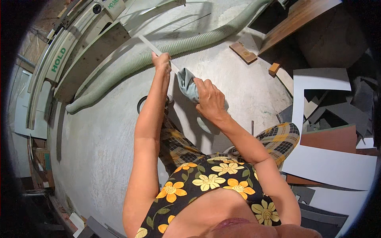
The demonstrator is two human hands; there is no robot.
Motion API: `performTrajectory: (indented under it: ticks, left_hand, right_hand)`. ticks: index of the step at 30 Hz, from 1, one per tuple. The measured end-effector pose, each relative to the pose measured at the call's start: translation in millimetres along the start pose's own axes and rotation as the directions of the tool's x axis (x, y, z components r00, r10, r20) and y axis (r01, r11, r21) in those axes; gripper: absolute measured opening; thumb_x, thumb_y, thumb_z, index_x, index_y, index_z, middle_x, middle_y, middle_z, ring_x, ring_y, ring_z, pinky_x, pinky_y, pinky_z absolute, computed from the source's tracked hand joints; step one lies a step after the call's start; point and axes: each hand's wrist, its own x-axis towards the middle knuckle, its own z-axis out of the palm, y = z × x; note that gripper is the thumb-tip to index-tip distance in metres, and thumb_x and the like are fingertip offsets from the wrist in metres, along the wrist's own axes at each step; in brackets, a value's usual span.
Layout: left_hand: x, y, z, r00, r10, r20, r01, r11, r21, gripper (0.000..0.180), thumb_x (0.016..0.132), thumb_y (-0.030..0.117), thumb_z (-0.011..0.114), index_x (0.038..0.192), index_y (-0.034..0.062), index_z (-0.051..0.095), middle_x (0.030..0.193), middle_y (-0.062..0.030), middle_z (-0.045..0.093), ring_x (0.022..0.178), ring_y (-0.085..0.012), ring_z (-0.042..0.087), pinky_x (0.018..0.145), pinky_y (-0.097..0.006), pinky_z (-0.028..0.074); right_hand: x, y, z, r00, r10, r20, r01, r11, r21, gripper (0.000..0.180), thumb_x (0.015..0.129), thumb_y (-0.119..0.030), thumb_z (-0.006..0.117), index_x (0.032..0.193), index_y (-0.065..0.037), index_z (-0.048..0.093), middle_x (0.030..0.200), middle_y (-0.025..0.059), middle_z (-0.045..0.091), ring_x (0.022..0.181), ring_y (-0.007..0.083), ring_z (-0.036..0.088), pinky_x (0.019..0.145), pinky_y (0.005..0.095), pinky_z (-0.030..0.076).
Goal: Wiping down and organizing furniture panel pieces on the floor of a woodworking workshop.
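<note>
A narrow white strip (150, 45) runs slantwise in front of me, its far end near the grey-green hose. My left hand (162, 62) is closed round the strip partway along. Just to the right, my right hand (210, 98) grips a bunched grey-blue cloth (187, 84), which lies against the strip's nearer end. The cloth and fingers hide that end. Part of the cloth hangs below my right hand.
A ribbed hose (190, 44) curves across the concrete floor (95, 146). A long machine (65, 59) stands at the left. Wooden blocks (243, 53) lie at the upper right. White cut-out sheets (337, 164) and dark offcuts pile up at the right.
</note>
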Motion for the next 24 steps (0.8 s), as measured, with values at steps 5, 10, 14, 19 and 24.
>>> performTrajectory:
  ticks: [5, 10, 14, 19, 24]
  left_hand:
    - [-21, -6, 12, 0.980, -0.091, 0.176, 0.088, 0.996, 0.027, 0.041, 0.057, -0.011, 0.050, 0.094, 0.0073, 0.048, 0.073, -0.0017, 0.047, 0.061, -0.0160, 0.047, 0.048, -0.032, 0.038]
    - [-4, 0, -18, 0.945, -0.163, 0.284, 0.168, 0.986, 0.009, 0.051, 0.060, -0.012, 0.047, 0.107, 0.0068, 0.048, 0.084, -0.0060, 0.053, 0.067, -0.0189, 0.051, 0.054, -0.031, 0.043]
    - [-10, -1, -28, 0.926, -0.198, 0.322, 0.192, 0.980, 0.052, 0.052, 0.059, -0.010, 0.045, 0.110, 0.0053, 0.046, 0.090, -0.0067, 0.053, 0.075, -0.0189, 0.051, 0.064, -0.030, 0.044]
    - [-16, 3, -36, 0.935, -0.185, 0.303, 0.170, 0.983, 0.074, 0.052, 0.061, -0.008, 0.045, 0.111, 0.0055, 0.046, 0.087, -0.0063, 0.051, 0.075, -0.0188, 0.050, 0.065, -0.031, 0.044]
    - [-20, 5, -71, 0.943, -0.250, 0.221, 0.188, 0.945, 0.267, 0.047, 0.063, 0.000, 0.049, 0.109, 0.0076, 0.051, 0.085, -0.0065, 0.051, 0.071, -0.0189, 0.050, 0.063, -0.033, 0.046]
  right_hand:
    - [-1, 5, -23, 0.994, 0.104, 0.044, -0.109, 0.984, 0.141, 0.056, 0.059, -0.001, 0.070, 0.112, -0.009, 0.052, 0.091, 0.0139, 0.058, 0.082, 0.0326, 0.061, 0.068, 0.0396, 0.049]
    - [46, 59, -15, 0.939, 0.316, -0.136, -0.124, 0.679, 0.723, 0.046, 0.069, -0.014, 0.066, 0.109, 0.005, 0.056, 0.094, 0.0141, 0.066, 0.086, 0.0202, 0.063, 0.077, 0.0319, 0.048]
    - [89, 72, -26, 0.821, 0.549, -0.154, -0.026, 0.305, 0.952, 0.036, 0.079, -0.026, 0.071, 0.104, 0.000, 0.062, 0.094, 0.0045, 0.063, 0.080, 0.0127, 0.057, 0.074, 0.0257, 0.046]
    - [58, 49, 79, 0.960, 0.232, 0.158, -0.216, 0.250, 0.944, 0.061, 0.086, -0.046, 0.057, 0.117, 0.007, 0.053, 0.115, 0.0175, 0.056, 0.111, 0.0222, 0.050, 0.096, 0.0351, 0.036]
    - [-33, 103, 184, 0.851, 0.337, 0.403, -0.523, 0.620, 0.586, 0.072, 0.080, -0.046, 0.059, 0.131, 0.002, 0.041, 0.118, 0.0265, 0.054, 0.113, 0.0398, 0.050, 0.097, 0.0438, 0.038]
